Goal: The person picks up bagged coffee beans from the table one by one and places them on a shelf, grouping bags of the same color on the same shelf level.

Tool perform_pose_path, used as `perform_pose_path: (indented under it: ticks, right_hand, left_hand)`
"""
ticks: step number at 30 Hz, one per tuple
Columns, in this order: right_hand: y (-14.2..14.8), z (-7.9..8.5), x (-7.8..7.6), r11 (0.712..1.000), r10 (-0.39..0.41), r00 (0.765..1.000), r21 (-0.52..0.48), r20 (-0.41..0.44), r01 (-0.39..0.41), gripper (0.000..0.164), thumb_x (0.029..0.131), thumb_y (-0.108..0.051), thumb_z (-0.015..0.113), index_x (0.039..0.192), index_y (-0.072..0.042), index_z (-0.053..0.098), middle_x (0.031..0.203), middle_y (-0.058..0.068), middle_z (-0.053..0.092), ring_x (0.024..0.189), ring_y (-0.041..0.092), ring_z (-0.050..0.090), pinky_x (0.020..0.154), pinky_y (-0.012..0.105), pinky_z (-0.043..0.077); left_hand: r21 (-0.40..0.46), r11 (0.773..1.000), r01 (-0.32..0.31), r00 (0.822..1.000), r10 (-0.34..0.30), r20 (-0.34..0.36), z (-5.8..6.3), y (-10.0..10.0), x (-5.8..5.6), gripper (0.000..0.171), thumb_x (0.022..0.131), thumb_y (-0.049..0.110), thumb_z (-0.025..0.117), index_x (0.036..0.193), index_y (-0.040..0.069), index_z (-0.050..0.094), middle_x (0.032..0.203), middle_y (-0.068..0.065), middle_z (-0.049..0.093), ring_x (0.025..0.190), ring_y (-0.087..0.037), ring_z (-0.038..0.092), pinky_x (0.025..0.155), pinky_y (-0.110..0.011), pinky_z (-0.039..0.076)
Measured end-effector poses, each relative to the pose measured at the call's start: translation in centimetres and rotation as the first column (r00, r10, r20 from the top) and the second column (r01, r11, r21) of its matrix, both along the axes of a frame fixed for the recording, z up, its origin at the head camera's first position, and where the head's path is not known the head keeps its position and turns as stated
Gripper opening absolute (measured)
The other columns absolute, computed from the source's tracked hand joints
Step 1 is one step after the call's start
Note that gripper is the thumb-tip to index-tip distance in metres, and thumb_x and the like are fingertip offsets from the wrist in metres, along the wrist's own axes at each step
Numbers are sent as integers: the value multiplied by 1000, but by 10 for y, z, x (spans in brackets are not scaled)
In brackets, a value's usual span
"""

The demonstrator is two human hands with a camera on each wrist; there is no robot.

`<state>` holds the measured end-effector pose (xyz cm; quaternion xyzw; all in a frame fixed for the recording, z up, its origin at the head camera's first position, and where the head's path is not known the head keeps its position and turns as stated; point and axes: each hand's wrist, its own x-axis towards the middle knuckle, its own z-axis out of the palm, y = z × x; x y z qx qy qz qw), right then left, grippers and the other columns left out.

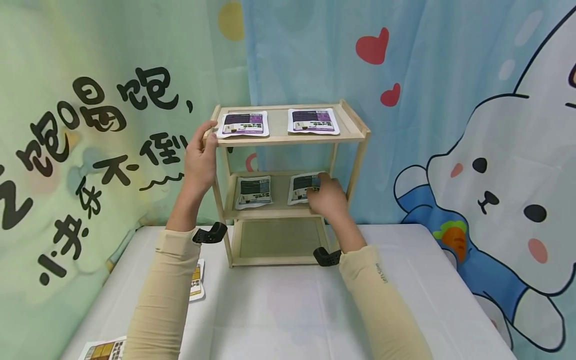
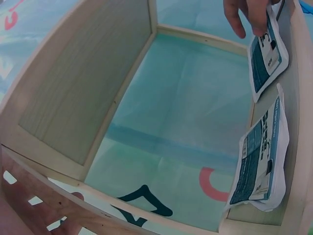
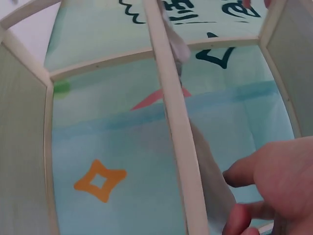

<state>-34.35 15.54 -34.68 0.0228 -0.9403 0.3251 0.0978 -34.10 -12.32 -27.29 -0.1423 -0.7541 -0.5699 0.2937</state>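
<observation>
A three-tier wooden rack (image 1: pixel 288 142) stands on the table. My left hand (image 1: pixel 201 161) grips its top left corner, thumb at the front and fingers over the side rail. At the middle tier, my right hand (image 1: pixel 330 200) touches the right-hand packet (image 1: pixel 299 189), its fingertips on the printed face and partly covering it. Beside it lies another white packet (image 1: pixel 254 192) with a dark label. Two packets with purple labels, one on the left (image 1: pixel 244 124) and one on the right (image 1: pixel 313 121), lie on the top tier. In the right wrist view, thumb and fingers stand apart.
The bottom tier (image 1: pixel 279 239) sits low, near the tabletop. On the white-covered table (image 1: pixel 279 310), a yellow-labelled packet (image 1: pixel 196 282) lies beside my left forearm, with another (image 1: pixel 105 349) at the front left. A printed curtain (image 1: pixel 297 55) hangs close behind the rack.
</observation>
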Motion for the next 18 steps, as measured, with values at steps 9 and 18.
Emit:
perform_pose_path:
  ticks: [9,18]
  right_hand:
    - [-1,-1,13,977,-111,991,173,-75,123,58,100,-24,48,143,12,32,130,40,38,87,49,57,65,56,51]
    - [3,-4,35,986,-72,986,141,-150,94,49,97,-26,53,135,6,50,118,29,56,91,45,60,65,56,50]
  left_hand:
    - [2,1000,-8,1000,8,5,0,-2,0,41,101,31,39,137,18,54,87,-9,49,63,-15,34,59,-30,30]
    - [6,1000,1,1000,-1,9,0,0,1,41,100,30,40,137,17,54,115,-14,54,83,-20,45,68,-31,33]
